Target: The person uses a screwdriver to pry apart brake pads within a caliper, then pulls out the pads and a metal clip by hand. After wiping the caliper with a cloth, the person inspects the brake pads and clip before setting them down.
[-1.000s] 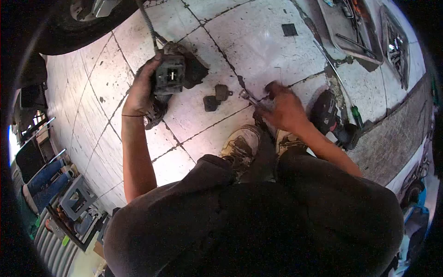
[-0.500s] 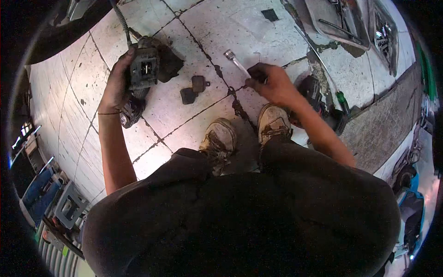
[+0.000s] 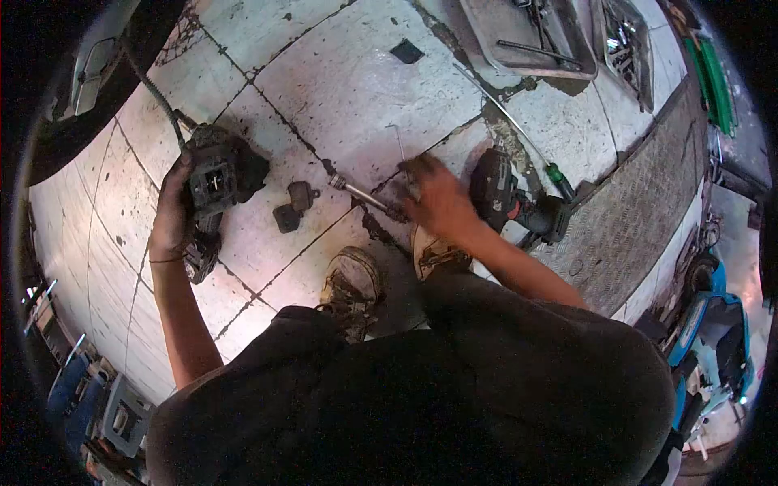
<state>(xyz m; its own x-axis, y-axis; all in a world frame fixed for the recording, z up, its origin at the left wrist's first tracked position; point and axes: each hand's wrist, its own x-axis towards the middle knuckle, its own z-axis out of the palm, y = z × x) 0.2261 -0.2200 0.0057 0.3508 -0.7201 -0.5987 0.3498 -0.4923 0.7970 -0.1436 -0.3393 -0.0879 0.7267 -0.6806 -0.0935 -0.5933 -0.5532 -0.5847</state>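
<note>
My left hand (image 3: 172, 206) is wrapped around a dark brake caliper (image 3: 214, 176), raised over the floor with a hose (image 3: 154, 89) running up from it. Two worn brake pads (image 3: 301, 195) lie on the tiles to its right. My right hand (image 3: 439, 201), slightly blurred, reaches low over the floor with its fingers apart. Its fingertips are at the lower end of a thin L-shaped hex key (image 3: 399, 139); a firm grip does not show. Beside the thumb, a silver socket tool (image 3: 365, 194) lies on the tiles, its near end partly hidden by the hand.
A dark cordless power tool (image 3: 496, 190) lies right of my right hand, beside a long green-handled screwdriver (image 3: 557, 174). Metal trays of tools (image 3: 531, 61) stand at the upper right. A dark flat square (image 3: 407, 52) is on the floor. A textured metal plate (image 3: 632, 215) lies to the right.
The socket tool has gone from my right hand down to the floor. That hand has moved to the hex key. My left hand still holds the caliper; the whole view has shifted.
</note>
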